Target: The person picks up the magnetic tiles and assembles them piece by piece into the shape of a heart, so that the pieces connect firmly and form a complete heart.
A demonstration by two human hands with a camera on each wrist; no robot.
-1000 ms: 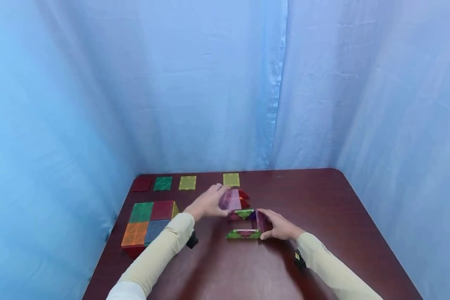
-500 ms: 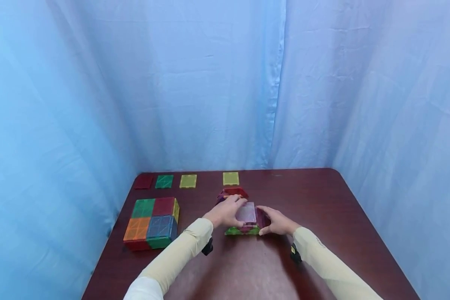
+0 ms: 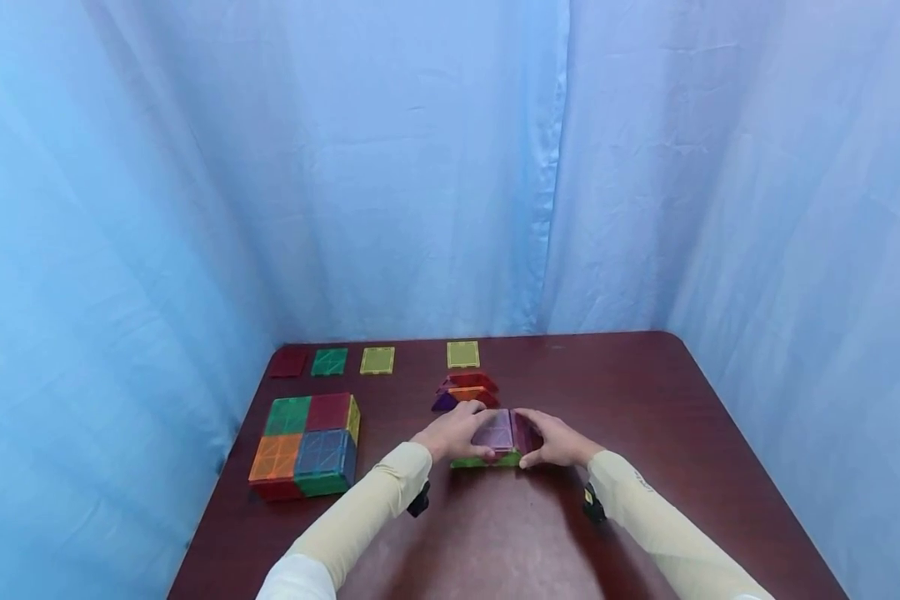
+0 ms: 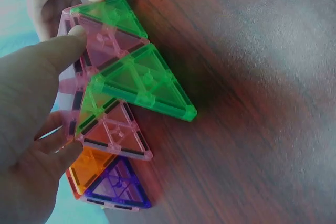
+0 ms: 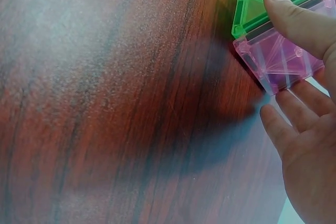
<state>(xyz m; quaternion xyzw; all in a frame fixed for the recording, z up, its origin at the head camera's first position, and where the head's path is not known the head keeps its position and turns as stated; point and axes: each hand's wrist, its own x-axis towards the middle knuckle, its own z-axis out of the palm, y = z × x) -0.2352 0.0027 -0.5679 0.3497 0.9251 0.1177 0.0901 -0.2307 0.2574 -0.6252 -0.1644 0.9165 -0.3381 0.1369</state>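
Between my hands on the table stands a small block of see-through magnetic tiles, its front made of green triangles and a pink triangle. A light purple square tile lies across its top. My left hand pinches that square tile, thumb at the front edge and fingers behind. At the right end leans another purple tile. My right hand holds this end, its thumb on the green front and its fingers behind, as the right wrist view shows.
Behind the block stand red and orange tiles with a dark purple triangle. At left sits a larger multicoloured tile box. Along the table's far edge lie a red tile, a green tile and yellow tiles. Blue curtains surround the table.
My left hand has brought the purple square tile from behind, forward and right, down onto the block's top. The right hand has stayed at the right end.
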